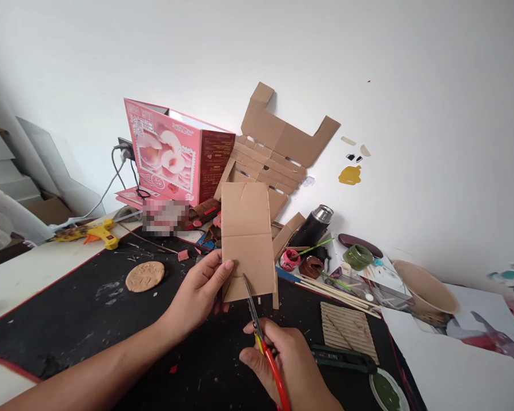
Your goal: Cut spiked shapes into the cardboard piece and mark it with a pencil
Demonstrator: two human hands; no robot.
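A rectangular piece of brown cardboard (247, 217) with a crease across its middle is held up over the black mat (107, 319). My left hand (203, 282) grips its lower left edge, thumb on the near face and fingers behind. In my right hand (289, 357) are scissors (270, 365) with red and yellow handles. Their blades point up and lie at the cardboard's lower edge, one blade showing in front of the sheet. Whether the other blade is behind it I cannot tell. A round tan clay disc (145, 276) lies left of my left hand.
At the back stand a pink box (167, 151) and unfolded cardboard (282, 137). A yellow glue gun (98, 233) lies left. To the right are a black thermos (310, 225), paint jars (357, 257), wooden sticks (338, 295), corrugated card (349, 331) and a dark green tool (345, 358).
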